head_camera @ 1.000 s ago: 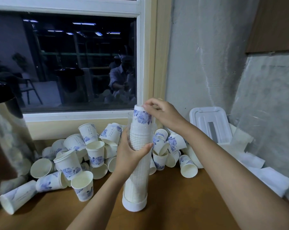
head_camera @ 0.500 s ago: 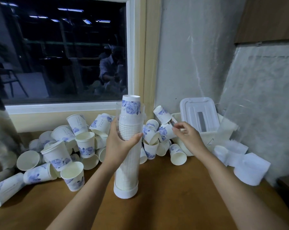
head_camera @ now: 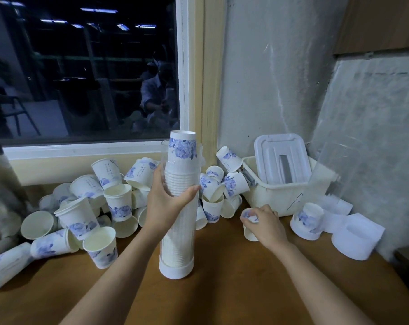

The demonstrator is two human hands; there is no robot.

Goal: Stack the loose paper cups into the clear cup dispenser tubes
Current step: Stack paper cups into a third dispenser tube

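Left hand (head_camera: 166,202) grasps dispenser tube (head_camera: 177,242); right hand (head_camera: 268,225) grasps loose cup (head_camera: 248,214), mostly hidden.

Nothing fully readable. The loose paper cups (head_camera: 107,170) carry short vertical lines of small dark print beside the blue flower pattern. It shows best on the tilted cup (head_camera: 141,172) below the window sill and on the sideways cup (head_camera: 229,156) next to the white basket (head_camera: 269,195), but the characters are too small and blurred to make out. The basket's front wall has a dark handwritten mark (head_camera: 296,201), maybe a single letter; can't tell which.
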